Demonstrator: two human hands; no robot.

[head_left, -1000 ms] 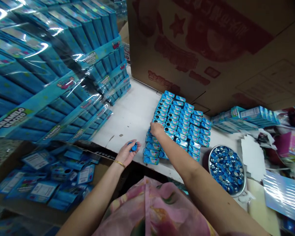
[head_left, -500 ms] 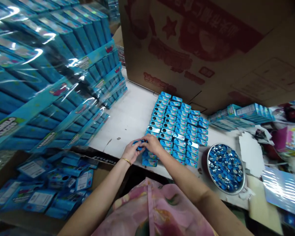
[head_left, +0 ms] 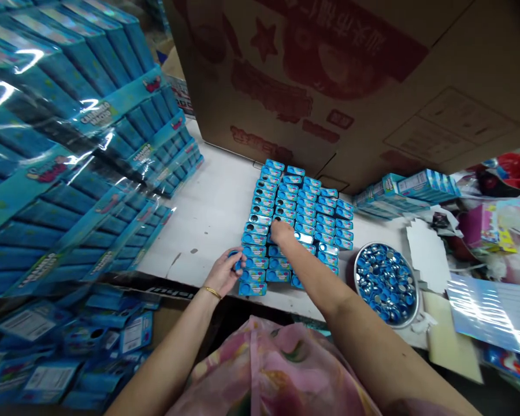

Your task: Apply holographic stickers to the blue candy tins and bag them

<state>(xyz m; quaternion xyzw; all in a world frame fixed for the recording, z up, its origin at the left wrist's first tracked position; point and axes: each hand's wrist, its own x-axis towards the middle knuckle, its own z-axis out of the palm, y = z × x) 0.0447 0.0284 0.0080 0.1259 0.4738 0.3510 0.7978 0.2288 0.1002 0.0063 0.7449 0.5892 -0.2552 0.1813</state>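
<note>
Rows of small blue boxes (head_left: 253, 275) stand packed together on the white table. Some have a dark round hole in the top, others show a blue disc there. My left hand (head_left: 225, 273), a gold bangle at its wrist, is at the left edge of the rows, its fingers curled round a small round blue piece (head_left: 235, 258). Over the middle of the rows, my right hand (head_left: 282, 232) reaches down with bunched fingers onto a box top beside a dark hole. Whatever its fingertips hold is hidden.
To the right stands a metal bowl (head_left: 359, 271) full of blue and silver round pieces. A large cardboard carton (head_left: 312, 86) rises behind. Plastic-wrapped stacks of blue boxes (head_left: 86, 144) fill the left. Below them, a carton holds loose blue packets (head_left: 30, 323).
My hands have parted. The right one has moved up and right from the left one onto the box rows; the left stays at the rows' edge. The whole view has shifted somewhat.
</note>
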